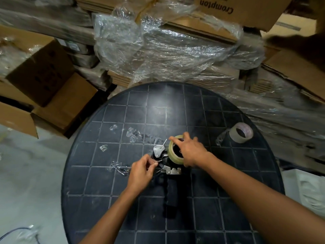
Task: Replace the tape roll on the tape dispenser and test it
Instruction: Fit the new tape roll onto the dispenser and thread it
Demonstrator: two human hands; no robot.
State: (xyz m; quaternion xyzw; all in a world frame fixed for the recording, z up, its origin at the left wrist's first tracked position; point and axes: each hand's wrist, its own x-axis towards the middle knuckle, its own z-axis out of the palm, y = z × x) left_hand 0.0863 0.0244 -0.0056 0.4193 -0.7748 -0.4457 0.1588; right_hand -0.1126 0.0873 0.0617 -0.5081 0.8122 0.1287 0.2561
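Note:
A black tape dispenser [171,189] with metal plates lies on the round black table [109,182], handle toward me. A clear tape roll [171,152] sits on its hub at the far end. My right hand [190,152] rests over the roll, fingers spread across its top and rim. My left hand [140,171] pinches the thin end of the tape beside the metal roller plate [158,150]. A near-empty old roll [241,132] on a cardboard core lies apart at the table's right edge.
Crumpled bits of clear tape [133,134] are stuck on the table's middle and left. Cardboard boxes [44,81] and plastic-wrapped flat cartons [167,50] crowd behind the table. Grey floor [26,182] lies to the left, with a cable at the bottom left.

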